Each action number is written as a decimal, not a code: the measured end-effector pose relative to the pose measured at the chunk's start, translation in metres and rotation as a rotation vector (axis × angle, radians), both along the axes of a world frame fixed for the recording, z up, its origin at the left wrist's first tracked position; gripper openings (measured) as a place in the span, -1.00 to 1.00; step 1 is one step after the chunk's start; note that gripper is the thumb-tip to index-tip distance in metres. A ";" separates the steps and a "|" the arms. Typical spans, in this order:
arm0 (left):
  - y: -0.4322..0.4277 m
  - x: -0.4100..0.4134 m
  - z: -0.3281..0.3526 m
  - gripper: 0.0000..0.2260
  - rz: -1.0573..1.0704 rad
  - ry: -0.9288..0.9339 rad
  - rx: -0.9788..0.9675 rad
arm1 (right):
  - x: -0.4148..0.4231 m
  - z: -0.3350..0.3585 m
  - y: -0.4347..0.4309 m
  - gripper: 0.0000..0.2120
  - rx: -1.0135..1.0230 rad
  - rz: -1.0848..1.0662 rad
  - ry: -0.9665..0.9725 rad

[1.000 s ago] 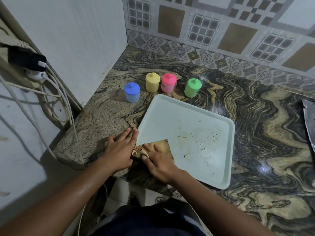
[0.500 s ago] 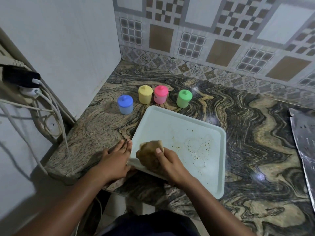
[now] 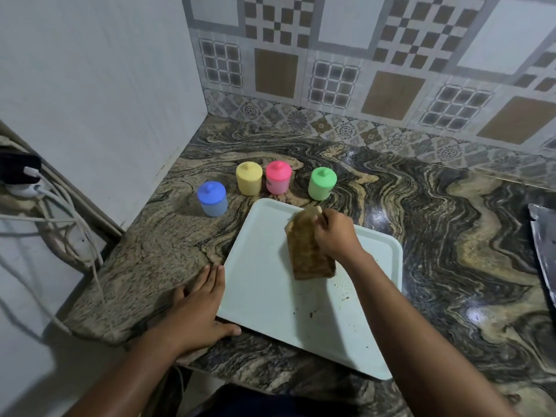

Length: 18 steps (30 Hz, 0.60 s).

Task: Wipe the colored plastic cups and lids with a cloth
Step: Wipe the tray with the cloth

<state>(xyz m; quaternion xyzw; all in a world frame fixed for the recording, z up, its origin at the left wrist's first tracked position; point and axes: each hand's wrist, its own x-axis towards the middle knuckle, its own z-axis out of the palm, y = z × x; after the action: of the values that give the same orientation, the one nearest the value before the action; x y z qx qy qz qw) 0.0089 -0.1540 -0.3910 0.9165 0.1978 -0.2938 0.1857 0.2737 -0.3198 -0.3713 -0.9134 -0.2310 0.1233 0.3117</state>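
Note:
Four lidded plastic cups stand on the marble counter behind a pale green tray (image 3: pixel 264 284): a blue cup (image 3: pixel 212 198) at the left, then a yellow cup (image 3: pixel 248 178), a pink cup (image 3: pixel 278 177) and a green cup (image 3: pixel 321 183). My right hand (image 3: pixel 335 234) grips a brown cloth (image 3: pixel 307 252) near the tray's far edge, and the cloth trails back over the tray. My left hand (image 3: pixel 200 308) lies flat on the counter against the tray's near left corner, with the thumb along its front edge. Brown crumbs and stains dot the tray's right half.
A white wall stands on the left and a patterned tile wall at the back. White cables and a black plug (image 3: pixel 18 173) hang at the far left beyond the counter's edge. A sheet of foil (image 3: pixel 543 248) lies at the counter's right edge.
My right hand has carried the cloth from the tray's near left corner to its far edge. My left hand has stayed at the tray's corner. The camera has tilted up.

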 end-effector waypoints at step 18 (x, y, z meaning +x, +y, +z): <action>-0.004 0.016 -0.005 0.20 -0.018 -0.062 -0.030 | -0.015 -0.058 -0.013 -0.22 -0.364 0.496 -0.229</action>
<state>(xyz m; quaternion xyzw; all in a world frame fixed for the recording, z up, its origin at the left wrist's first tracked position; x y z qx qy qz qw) 0.0250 -0.1581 -0.3961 0.9241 0.1790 -0.2699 0.2030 0.2583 -0.3325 -0.4292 -0.8780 -0.4540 0.1314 0.0758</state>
